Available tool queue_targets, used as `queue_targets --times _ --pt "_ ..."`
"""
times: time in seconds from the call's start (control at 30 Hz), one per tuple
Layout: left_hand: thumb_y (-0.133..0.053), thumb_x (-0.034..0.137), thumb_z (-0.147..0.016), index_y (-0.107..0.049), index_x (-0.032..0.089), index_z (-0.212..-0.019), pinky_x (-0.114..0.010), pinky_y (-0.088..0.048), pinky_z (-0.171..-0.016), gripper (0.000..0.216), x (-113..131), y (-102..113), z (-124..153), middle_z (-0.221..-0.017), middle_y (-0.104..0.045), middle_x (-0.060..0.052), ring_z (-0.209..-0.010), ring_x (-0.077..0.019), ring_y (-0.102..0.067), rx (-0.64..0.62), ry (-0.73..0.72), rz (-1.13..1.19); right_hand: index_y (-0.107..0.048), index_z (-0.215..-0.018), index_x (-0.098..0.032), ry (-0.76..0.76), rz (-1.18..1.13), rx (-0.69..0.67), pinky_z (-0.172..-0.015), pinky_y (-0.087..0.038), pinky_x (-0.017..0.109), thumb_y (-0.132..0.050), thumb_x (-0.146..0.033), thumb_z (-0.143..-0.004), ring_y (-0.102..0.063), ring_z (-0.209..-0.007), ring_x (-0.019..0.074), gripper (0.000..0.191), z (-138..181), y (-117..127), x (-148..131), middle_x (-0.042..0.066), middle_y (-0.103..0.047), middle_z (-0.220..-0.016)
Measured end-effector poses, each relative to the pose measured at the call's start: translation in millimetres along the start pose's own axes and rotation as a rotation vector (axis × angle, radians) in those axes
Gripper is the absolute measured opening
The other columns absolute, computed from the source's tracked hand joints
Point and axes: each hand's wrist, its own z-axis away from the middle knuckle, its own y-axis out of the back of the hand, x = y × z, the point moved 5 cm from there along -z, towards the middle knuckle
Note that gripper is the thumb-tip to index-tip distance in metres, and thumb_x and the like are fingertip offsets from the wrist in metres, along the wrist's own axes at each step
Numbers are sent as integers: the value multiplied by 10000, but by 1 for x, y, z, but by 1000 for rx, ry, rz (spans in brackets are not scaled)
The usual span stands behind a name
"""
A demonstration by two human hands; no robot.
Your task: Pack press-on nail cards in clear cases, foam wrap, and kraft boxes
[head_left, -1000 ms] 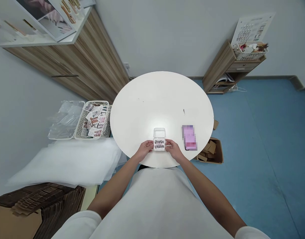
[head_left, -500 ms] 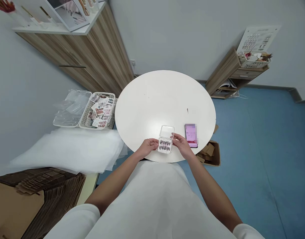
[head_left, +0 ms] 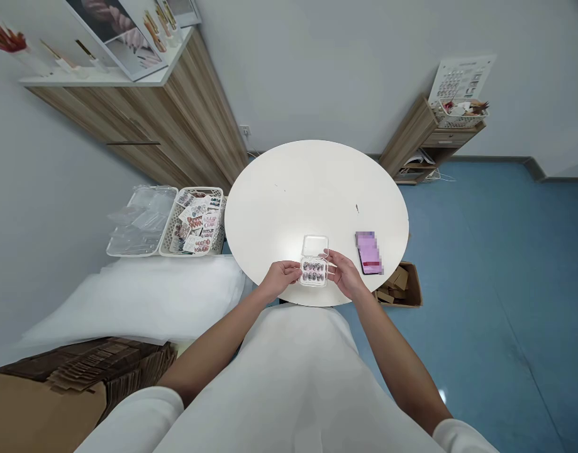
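Observation:
A small clear plastic box [head_left: 314, 282] with its hinged lid [head_left: 316, 245] raised sits at the near edge of the round white table [head_left: 312, 182]. Inside lie two rows of patterned press-on nails [head_left: 313, 271]. My left hand [head_left: 281, 279] pinches the box's left side between thumb and fingers. On the opposite side, my right hand [head_left: 344, 273] grips the right edge, one finger reaching up to the lid's corner. A phone [head_left: 368, 253] with a pink-purple screen lies on the table, right of my right hand.
To the left stand a white basket [head_left: 194, 220] of nail cards and another of clear plastic packaging [head_left: 144, 217]. White sheets [head_left: 142, 296] are stacked nearer, above folded cardboard [head_left: 43, 402]. A cardboard box [head_left: 402, 286] is on the floor at right. Wooden cabinets [head_left: 194, 113] stand behind.
The view has shifted slightly. Both hands still hold the open box, which stays in nearly the same place and looks a little straighter.

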Motion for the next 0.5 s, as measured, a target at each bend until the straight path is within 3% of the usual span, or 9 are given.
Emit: queue_targets --times 0.17,0.33,0.5 --pt "-706 389 -593 -613 130 -924 -302 -429 -679 430 3 5 2 -819 -660 -88 -710 -146 -578 -64 3 -16 -529 -1072 -270 55 88 44 -745 -480 339 -631 -359 -672 -562 -952 192 422 -1 -4 -1 58 -583 -1117" --pt "-720 374 -579 -621 129 -905 -303 -428 -679 420 -1 6 3 -832 -654 -87 -688 -129 -572 -66 27 80 -567 -995 -267 101 30 36 -736 -482 356 -586 -303 -684 -552 -960 197 314 5 -9 0 39 -571 -1137" --pt "-711 369 -594 -617 133 -918 -309 -439 -694 412 -4 7 4 -791 -644 -63 -650 -105 -555 -12 27 159 -604 -962 -244 89 -63 -7 -677 -494 362 -485 -428 -746 -565 -930 220 308 12 -18 3 54 -522 -1194"
